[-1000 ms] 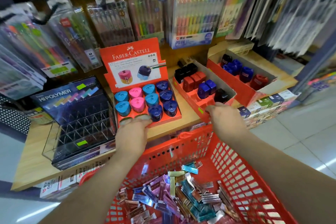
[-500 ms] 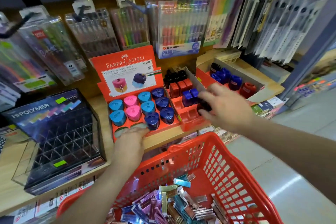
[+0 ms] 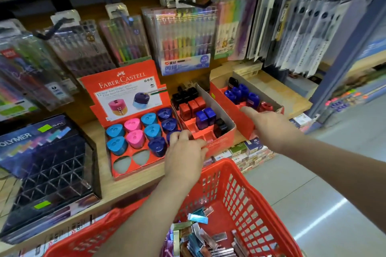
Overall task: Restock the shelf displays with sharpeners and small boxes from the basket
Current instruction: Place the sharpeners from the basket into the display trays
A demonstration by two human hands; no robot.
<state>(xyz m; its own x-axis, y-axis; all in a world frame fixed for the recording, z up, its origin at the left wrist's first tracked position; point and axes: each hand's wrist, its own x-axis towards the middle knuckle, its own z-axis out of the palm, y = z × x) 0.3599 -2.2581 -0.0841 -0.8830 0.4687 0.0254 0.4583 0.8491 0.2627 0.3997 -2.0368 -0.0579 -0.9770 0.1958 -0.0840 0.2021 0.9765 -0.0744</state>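
Seemingly straightening trays — restocking waits.
Left hand [image 3: 184, 153] grips the middle tray [image 3: 220, 143] by its front lip; right hand [image 3: 270, 126], fingers straight, touches the neighbouring tray [image 3: 230, 108] right of it. Next — small boxes [image 3: 198, 218] from the basket [image 3: 246, 204] below.

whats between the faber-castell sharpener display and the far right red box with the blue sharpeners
In the head view, a red tray of black, red and blue block sharpeners sits between them; the left hand holds its front edge.
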